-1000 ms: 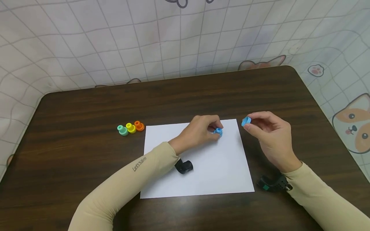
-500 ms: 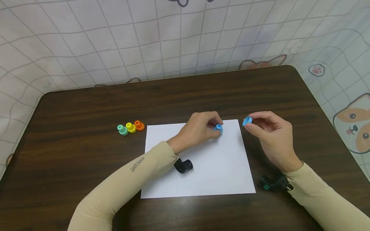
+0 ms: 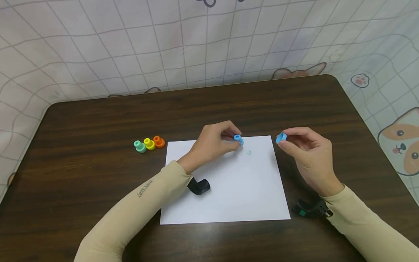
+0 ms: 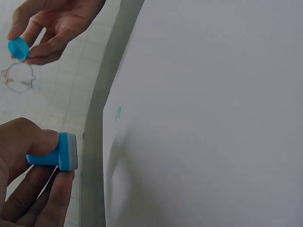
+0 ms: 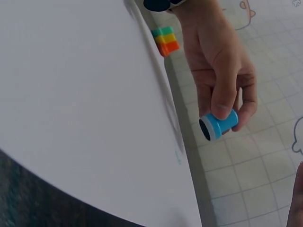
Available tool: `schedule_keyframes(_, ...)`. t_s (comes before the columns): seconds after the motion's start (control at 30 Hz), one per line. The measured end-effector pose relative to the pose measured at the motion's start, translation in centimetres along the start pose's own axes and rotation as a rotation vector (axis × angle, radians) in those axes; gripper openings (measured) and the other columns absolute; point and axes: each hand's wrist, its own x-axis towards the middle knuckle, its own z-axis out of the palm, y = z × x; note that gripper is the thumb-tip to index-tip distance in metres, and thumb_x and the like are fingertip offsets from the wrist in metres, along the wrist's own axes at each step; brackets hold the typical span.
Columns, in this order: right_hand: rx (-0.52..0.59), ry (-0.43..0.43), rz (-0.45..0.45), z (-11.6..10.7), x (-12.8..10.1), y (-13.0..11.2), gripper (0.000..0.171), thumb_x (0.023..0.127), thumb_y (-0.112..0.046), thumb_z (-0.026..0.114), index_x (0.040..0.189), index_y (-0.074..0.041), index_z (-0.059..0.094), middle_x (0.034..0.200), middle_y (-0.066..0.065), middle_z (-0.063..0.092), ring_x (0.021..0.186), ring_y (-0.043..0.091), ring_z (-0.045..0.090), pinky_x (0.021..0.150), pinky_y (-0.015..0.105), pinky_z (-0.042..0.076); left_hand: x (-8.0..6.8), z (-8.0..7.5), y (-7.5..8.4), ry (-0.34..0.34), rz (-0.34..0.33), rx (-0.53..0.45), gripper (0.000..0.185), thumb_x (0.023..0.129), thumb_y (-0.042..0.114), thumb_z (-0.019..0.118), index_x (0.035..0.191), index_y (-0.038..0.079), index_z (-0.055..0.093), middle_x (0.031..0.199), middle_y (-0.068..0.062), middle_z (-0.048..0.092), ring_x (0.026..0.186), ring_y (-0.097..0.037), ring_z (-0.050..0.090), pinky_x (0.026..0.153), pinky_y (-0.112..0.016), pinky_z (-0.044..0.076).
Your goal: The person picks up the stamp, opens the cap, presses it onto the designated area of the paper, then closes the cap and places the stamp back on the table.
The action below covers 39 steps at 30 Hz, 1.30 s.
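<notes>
Left hand (image 3: 214, 143) pinching a small blue stamp (image 3: 238, 139) between thumb and fingertips, lifted clear of the white sheet of paper (image 3: 226, 196) near its far edge, inked face turned sideways in the wrist views. Right hand (image 3: 306, 153) pinching the matching blue cap (image 3: 280, 138) at its fingertips, held in the air just past the sheet's right far corner, other fingers loosely curled. A faint blue-green mark (image 3: 249, 153) on the paper between the two hands, just beside the stamp. Likely trouble: a fingertip or sleeve dragged over that mark while fresh — smeared print; a pinch this light on so small a stamp or cap could slip, letting either roll across the dark table (image 3: 98, 123); the inked face could brush skin or paper on the way to the cap. Also a loose sheet, free to shift under the left forearm lying across its near left part. Plenty of blank paper toward the near side and right; bare table well apart on all sides, far edge against the tiled backdrop. Three more stamps — green, yellow, orange (image 3: 149, 144) — in a row off the sheet's left far corner, out of the way.
</notes>
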Motion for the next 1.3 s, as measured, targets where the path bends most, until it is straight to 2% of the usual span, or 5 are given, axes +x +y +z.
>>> schedule_keyframes(0.47,-0.04,-0.027,0.049,0.8,-0.2,0.6,0.032,0.085,0.023,0.067,0.114,0.011,0.069,0.107,0.005,0.073,0.092,0.014,0.071,0.088,0.021,0.063,-2.3,-1.7,-2.4,0.108,-0.088,-0.311,0.022,0.087,0.017,0.084,0.105,0.014,0.072,0.105,-0.006,0.074,0.091,-0.015,0.076,0.089,-0.024,0.064)
schedule_keyframes(0.8,-0.023,-0.035,0.025,1.4,0.2,0.8,0.033,0.083,0.026,0.066,0.114,0.015,0.067,0.106,0.007,0.073,0.091,0.015,0.072,0.087,0.022,0.063,-3.3,-1.7,-4.0,0.19,-0.074,-0.367,0.021,0.087,0.012,0.083,0.105,0.01,0.071,0.102,-0.008,0.074,0.09,-0.014,0.075,0.089,-0.024,0.064)
schedule_keyframes(1.03,0.025,-0.063,0.02,2.0,0.4,1.1,0.034,0.082,0.028,0.065,0.114,0.016,0.067,0.105,0.008,0.074,0.091,0.017,0.072,0.086,0.022,0.064,-4.1,-1.5,-3.3,0.198,-0.004,-0.321,0.022,0.087,0.01,0.082,0.106,0.007,0.071,0.104,-0.011,0.075,0.092,-0.016,0.075,0.091,-0.023,0.063)
schedule_keyframes(1.17,0.048,-0.087,0.039,2.9,0.5,1.3,0.034,0.082,0.028,0.066,0.113,0.015,0.067,0.105,0.009,0.073,0.09,0.017,0.073,0.085,0.022,0.064,-4.4,-1.3,-3.3,0.217,-0.005,-0.35,0.022,0.087,0.009,0.082,0.106,0.006,0.07,0.103,-0.012,0.074,0.092,-0.016,0.075,0.092,-0.023,0.063)
schedule_keyframes(1.3,-0.007,-0.105,0.077,3.9,0.6,1.3,0.033,0.082,0.024,0.069,0.113,0.012,0.069,0.107,0.006,0.071,0.092,0.014,0.072,0.086,0.022,0.064,-4.8,-1.4,-3.4,0.216,-0.009,-0.39,0.024,0.087,0.008,0.083,0.107,0.006,0.069,0.104,-0.013,0.073,0.093,-0.015,0.075,0.093,-0.025,0.063)
